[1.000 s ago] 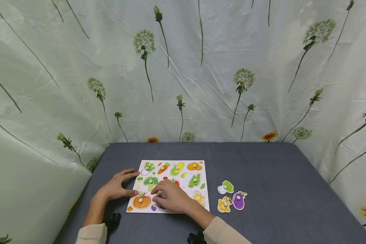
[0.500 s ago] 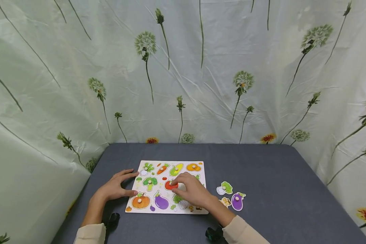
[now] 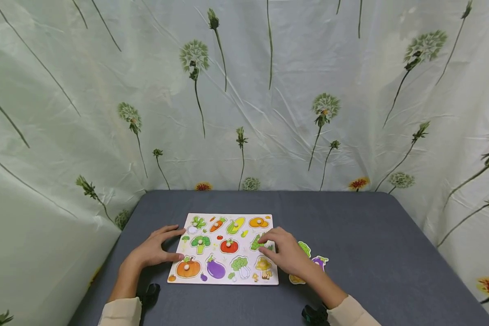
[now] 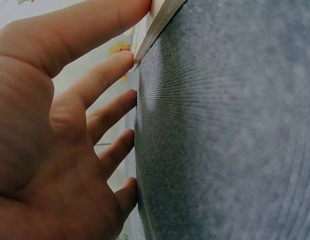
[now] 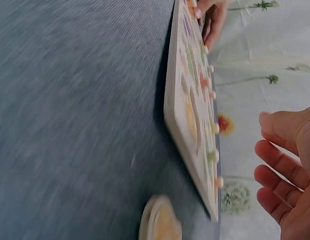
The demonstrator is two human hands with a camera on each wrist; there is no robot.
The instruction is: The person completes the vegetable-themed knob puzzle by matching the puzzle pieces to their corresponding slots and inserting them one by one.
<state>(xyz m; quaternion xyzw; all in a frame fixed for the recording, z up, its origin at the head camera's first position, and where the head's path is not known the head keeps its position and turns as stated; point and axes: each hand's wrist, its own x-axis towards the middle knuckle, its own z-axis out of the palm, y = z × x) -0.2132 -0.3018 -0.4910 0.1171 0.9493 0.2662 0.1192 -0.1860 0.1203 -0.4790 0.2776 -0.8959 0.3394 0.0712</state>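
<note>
A white vegetable knob puzzle board lies on the table. My left hand is at its left edge, fingers spread; in the left wrist view the thumb touches the board. Over the board's right edge hovers my right hand, fingers loosely bent and holding nothing, near the green pea piece. Partly behind that hand lie loose pieces: a bok choy, an eggplant and a yellow mushroom. The board's eggplant, bok choy and mushroom spots show no knobs.
Dark grey cloth covers the table. A pale curtain with dandelion prints hangs behind and at the sides. Black straps or devices sit at both wrists.
My right hand has moved from the board's lower middle, past the tomato, rightward to the board's right edge, uncovering the bottom row. My left hand has stayed put.
</note>
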